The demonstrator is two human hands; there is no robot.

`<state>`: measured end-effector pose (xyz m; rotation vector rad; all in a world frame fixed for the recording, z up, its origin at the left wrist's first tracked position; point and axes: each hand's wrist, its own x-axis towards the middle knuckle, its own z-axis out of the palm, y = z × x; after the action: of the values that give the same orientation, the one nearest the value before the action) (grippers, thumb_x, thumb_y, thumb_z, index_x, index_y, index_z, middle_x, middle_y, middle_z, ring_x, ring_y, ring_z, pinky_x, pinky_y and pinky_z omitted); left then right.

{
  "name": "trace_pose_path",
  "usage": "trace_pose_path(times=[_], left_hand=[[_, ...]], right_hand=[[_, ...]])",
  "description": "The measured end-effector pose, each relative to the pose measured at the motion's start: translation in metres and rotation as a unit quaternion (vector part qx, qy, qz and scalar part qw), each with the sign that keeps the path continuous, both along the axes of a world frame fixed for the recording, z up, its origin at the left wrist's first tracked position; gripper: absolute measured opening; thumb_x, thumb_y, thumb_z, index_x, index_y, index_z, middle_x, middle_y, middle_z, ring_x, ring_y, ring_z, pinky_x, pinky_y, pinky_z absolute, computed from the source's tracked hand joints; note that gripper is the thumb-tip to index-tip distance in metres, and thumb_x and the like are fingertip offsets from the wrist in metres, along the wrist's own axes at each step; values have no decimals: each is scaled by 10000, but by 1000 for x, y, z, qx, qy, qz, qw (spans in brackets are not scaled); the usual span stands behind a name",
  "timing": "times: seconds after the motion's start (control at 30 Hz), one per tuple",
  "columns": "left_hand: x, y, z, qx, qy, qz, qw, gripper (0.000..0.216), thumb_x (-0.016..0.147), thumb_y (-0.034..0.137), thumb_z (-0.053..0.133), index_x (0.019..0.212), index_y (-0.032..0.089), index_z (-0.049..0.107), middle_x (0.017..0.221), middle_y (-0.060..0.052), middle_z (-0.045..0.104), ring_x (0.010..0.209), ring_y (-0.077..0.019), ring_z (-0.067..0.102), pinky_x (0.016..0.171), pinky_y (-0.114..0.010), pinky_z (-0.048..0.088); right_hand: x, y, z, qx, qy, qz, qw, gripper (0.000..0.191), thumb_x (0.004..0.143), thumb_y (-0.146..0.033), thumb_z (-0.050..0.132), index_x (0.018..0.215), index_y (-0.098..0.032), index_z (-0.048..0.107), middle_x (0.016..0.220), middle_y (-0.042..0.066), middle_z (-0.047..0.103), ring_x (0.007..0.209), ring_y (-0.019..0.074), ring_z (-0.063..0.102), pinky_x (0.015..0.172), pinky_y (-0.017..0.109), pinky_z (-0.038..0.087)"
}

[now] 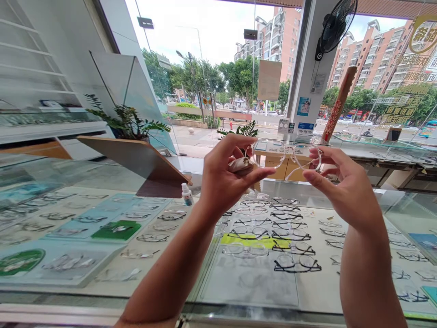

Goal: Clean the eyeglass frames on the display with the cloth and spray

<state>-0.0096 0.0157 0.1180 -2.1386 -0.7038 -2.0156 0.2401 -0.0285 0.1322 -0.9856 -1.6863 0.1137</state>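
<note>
At the left of the frame a potted plant (pixel 128 120) stands behind a slanted wooden board (pixel 136 159). Just right of the board's lower corner, a small white bottle (pixel 187 195) sits upright on the glass tabletop (pixel 102 291).

Near the centre, my left hand (pixel 221 177) is raised above the tabletop. It is closed around a pale wad of cloth (pixel 239 165), and its thumb and forefinger pinch the nearer rim of a pair of clear-framed glasses (pixel 287 157). The glasses hang in the air between my two hands, just above the middle of the frame, lenses facing away from me.

To the right, my right hand (pixel 341 187) grips the other rim with its fingertips. One temple appears to be angled down beneath it, though the clear plastic makes this hard to tell. Below both hands, rows of frames (pixel 283 237) lie inside the case under the glass. A fan (pixel 336 25) is mounted at the upper right.

I judge the main risk to be the thin fingertip hold. If either pinch slackens, the glasses could drop onto the hard glass tabletop and get scratched or chipped. Pulling my hands apart or twisting them could strain the bridge. My bare thumb lies close to the lens and could smear it. A low elbow swing could knock the bottle over.
</note>
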Motion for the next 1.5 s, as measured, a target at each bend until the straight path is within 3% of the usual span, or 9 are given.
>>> trace_pose_path(times=[0.2, 0.53, 0.8, 1.03, 1.3, 1.5], left_hand=[[-1, 3, -1, 17, -26, 10, 999, 572, 707, 617, 918, 1100, 271, 688, 924, -11, 661, 708, -145, 581, 577, -293, 494], [1, 6, -3, 29, -25, 7, 999, 574, 715, 588, 925, 1132, 275, 686, 936, -12, 655, 706, -136, 574, 555, -269, 460], [-3, 13, -1, -43, -31, -32, 998, 528, 713, 601, 919, 1062, 266, 709, 883, -11, 699, 713, -147, 614, 609, -283, 526], [-5, 7, 3, -139, -33, -89, 986, 541, 713, 526, 943, 1120, 237, 734, 1027, -39, 738, 651, -107, 601, 566, -253, 503], [-5, 15, -1, -116, -23, -48, 992, 576, 741, 525, 924, 1225, 277, 733, 1123, -46, 709, 681, -111, 555, 600, -249, 493], [-4, 22, -6, -142, -18, -74, 987, 552, 793, 531, 879, 1252, 264, 731, 1079, -41, 713, 602, -83, 514, 548, -227, 469]], right_hand=[[-3, 2, -1, 9, 29, 13, 999, 577, 809, -652, 818, 1228, -279, 682, 1154, 80, 752, 1031, 260, 709, 882, 440, 591], [-1, 5, 0, -5, 16, 9, 1000, 559, 829, -595, 827, 1278, -286, 705, 1273, 97, 760, 1082, 282, 720, 927, 499, 594], [-4, -1, 3, 66, -21, -25, 997, 469, 839, -570, 829, 1192, -273, 746, 1139, 80, 788, 1009, 267, 729, 877, 460, 614], [-4, -1, 3, 135, -66, -56, 987, 406, 831, -527, 839, 1115, -252, 746, 1107, 72, 801, 972, 256, 748, 811, 418, 626], [-8, -3, 2, 143, -75, -75, 984, 426, 841, -449, 838, 1198, -246, 724, 1121, 75, 794, 1006, 266, 753, 795, 410, 631], [-8, -7, 4, 157, -83, -77, 981, 381, 857, -465, 823, 1158, -251, 732, 1077, 67, 795, 982, 260, 751, 856, 434, 625]])
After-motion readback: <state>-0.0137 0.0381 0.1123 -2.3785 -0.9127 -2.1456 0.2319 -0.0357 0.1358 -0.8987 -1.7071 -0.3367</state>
